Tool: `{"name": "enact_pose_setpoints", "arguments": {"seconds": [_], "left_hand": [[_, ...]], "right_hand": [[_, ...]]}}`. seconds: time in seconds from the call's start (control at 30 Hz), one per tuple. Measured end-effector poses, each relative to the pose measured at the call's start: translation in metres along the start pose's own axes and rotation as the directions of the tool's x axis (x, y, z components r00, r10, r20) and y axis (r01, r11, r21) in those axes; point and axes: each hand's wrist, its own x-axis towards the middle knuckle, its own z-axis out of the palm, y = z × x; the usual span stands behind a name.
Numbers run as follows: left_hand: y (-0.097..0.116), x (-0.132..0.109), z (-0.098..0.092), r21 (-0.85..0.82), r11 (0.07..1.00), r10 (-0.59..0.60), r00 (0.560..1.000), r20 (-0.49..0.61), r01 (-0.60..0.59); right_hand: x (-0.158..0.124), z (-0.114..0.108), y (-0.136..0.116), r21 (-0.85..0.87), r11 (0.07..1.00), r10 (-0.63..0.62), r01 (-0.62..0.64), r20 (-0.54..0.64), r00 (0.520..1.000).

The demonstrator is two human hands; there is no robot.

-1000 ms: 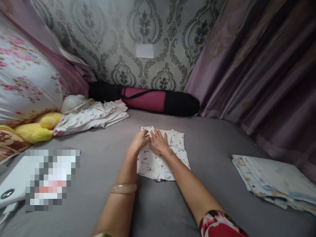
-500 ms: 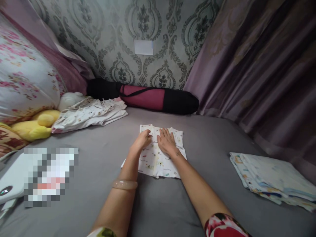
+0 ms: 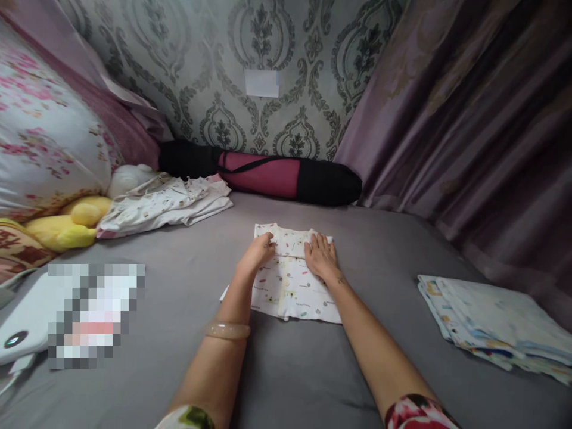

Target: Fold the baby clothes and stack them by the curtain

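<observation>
A small white baby shirt (image 3: 292,292) with a scattered coloured print lies on the grey sheet in front of me, its upper part folded over in a band. My left hand (image 3: 260,251) is at the shirt's upper left, fingers curled on the fabric; the fingertips are partly hidden. My right hand (image 3: 320,255) presses flat on the upper right of the shirt, fingers stretched out towards its top edge.
On the right lies a folded stack of cloths (image 3: 496,322). More printed clothes (image 3: 165,205) lie at the back left beside a yellow plush toy (image 3: 67,229). A white power bank (image 3: 27,316) with a cable sits at the left. A black and red long bag (image 3: 263,173) lines the wall.
My right hand has slid to the right across the folded band, from the shirt's middle to its right side. My left hand has stayed in place on the shirt.
</observation>
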Motion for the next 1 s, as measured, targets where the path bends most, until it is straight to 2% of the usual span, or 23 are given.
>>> {"name": "enact_pose_setpoints", "arguments": {"seconds": [0.13, 0.27, 0.33, 0.4, 0.5, 0.57, 0.67, 0.73, 0.8, 0.83, 0.93, 0.97, 1.0], "left_hand": [[-0.002, 0.0, -0.002, 0.011, 1.0, -0.001, 1.0, -0.014, 0.001], [-0.003, -0.004, -0.012, -0.004, 1.0, 0.009, 0.998, -0.065, -0.009], [-0.002, -0.006, -0.018, -0.027, 0.999, 0.024, 0.995, -0.097, -0.027], [0.0, -0.009, -0.022, -0.05, 0.998, 0.038, 0.992, -0.123, -0.045], [0.006, -0.012, -0.026, -0.072, 0.994, 0.073, 0.985, -0.157, -0.085], [0.012, -0.013, -0.028, -0.068, 0.99, 0.109, 0.979, -0.17, -0.122], [0.026, -0.013, -0.031, -0.027, 0.985, 0.165, 0.975, -0.15, -0.171], [0.036, -0.013, -0.031, 0.056, 0.978, 0.208, 0.97, -0.124, -0.203], [0.045, -0.017, -0.026, 0.18, 0.937, 0.316, 0.945, -0.08, -0.298], [0.048, -0.02, -0.023, 0.242, 0.894, 0.397, 0.917, -0.039, -0.377], [0.047, -0.038, -0.007, 0.358, 0.722, 0.605, 0.791, 0.091, -0.593], [0.044, -0.045, -0.001, 0.385, 0.695, 0.622, 0.777, 0.101, -0.607], [0.04, -0.052, 0.004, 0.41, 0.689, 0.617, 0.781, 0.1, -0.597]], "right_hand": [[0.002, -0.001, 0.0, 0.038, 0.999, 0.003, -0.002, -0.005, 1.0], [-0.003, -0.014, 0.003, 0.126, 0.992, -0.021, 0.013, 0.057, 0.998], [-0.014, -0.021, 0.001, 0.144, 0.988, -0.054, 0.048, 0.042, 0.998], [-0.033, -0.025, -0.006, 0.139, 0.981, -0.138, 0.137, -0.002, 0.99], [-0.065, -0.022, -0.023, 0.151, 0.937, -0.316, 0.313, -0.01, 0.949], [-0.082, -0.018, -0.031, 0.16, 0.912, -0.383, 0.377, 0.007, 0.924], [-0.092, -0.016, -0.034, 0.169, 0.917, -0.376, 0.362, 0.058, 0.925], [-0.091, -0.019, -0.028, 0.174, 0.927, -0.35, 0.334, 0.077, 0.933], [-0.088, -0.023, -0.02, 0.174, 0.929, -0.343, 0.328, 0.066, 0.937], [-0.088, -0.025, -0.016, 0.171, 0.929, -0.342, 0.328, 0.059, 0.938], [-0.089, -0.027, -0.003, 0.148, 0.937, -0.326, 0.316, 0.05, 0.944], [-0.091, -0.027, 0.0, 0.137, 0.94, -0.32, 0.311, 0.049, 0.946], [-0.093, -0.027, 0.003, 0.127, 0.943, -0.315, 0.307, 0.046, 0.948]]}}
